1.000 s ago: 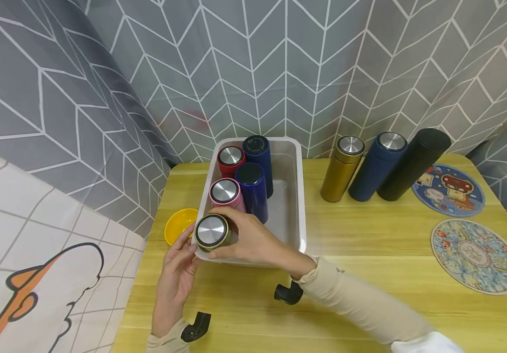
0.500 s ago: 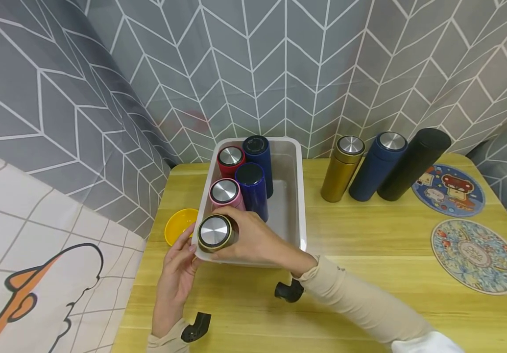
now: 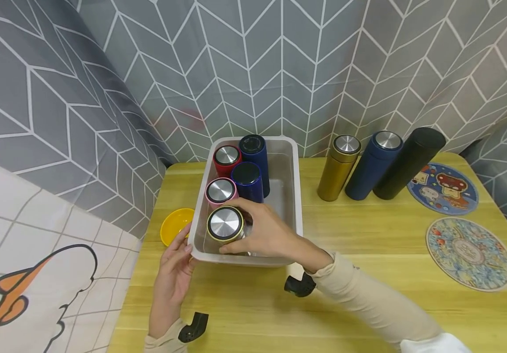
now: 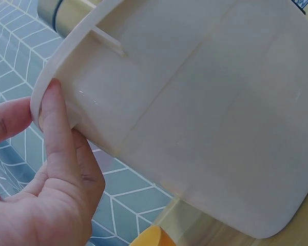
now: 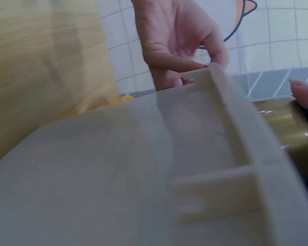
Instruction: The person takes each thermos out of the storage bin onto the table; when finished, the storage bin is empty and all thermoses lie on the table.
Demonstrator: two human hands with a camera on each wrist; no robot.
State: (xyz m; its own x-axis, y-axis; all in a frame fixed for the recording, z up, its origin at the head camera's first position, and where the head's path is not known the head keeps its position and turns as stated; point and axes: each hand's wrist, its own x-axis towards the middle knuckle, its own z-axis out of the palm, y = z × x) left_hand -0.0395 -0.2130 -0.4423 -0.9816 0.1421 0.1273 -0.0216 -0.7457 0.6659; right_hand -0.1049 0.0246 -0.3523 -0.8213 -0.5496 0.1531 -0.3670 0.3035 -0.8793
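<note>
In the head view my right hand (image 3: pixel 271 233) grips a gold thermos (image 3: pixel 226 223) with a silver-topped lid at the near left corner of the white plastic bin (image 3: pixel 299 206). Its body also shows beyond the rim in the right wrist view as a gold thermos (image 5: pixel 287 128) with a fingertip on it. My left hand (image 3: pixel 175 274) pinches the bin's near left rim, thumb and fingers on either side of it in the left wrist view. Behind the gold thermos stand a pink thermos (image 3: pixel 221 190), a red thermos (image 3: pixel 227 156), a shiny blue thermos (image 3: pixel 247 175) and a dark blue thermos (image 3: pixel 259 157).
Right of the bin, another gold thermos (image 3: pixel 337 171), a navy thermos (image 3: pixel 373 166) and a black thermos (image 3: pixel 407 164) stand in a row. Two round mats, a blue mat (image 3: pixel 445 189) and a patterned mat (image 3: pixel 469 255), lie farther right. A yellow bowl (image 3: pixel 175 225) sits left of the bin.
My right hand has shifted the gold thermos rightward from the bin's left rim, farther inside the corner. My left hand keeps its hold on the rim. The head view has turned slightly.
</note>
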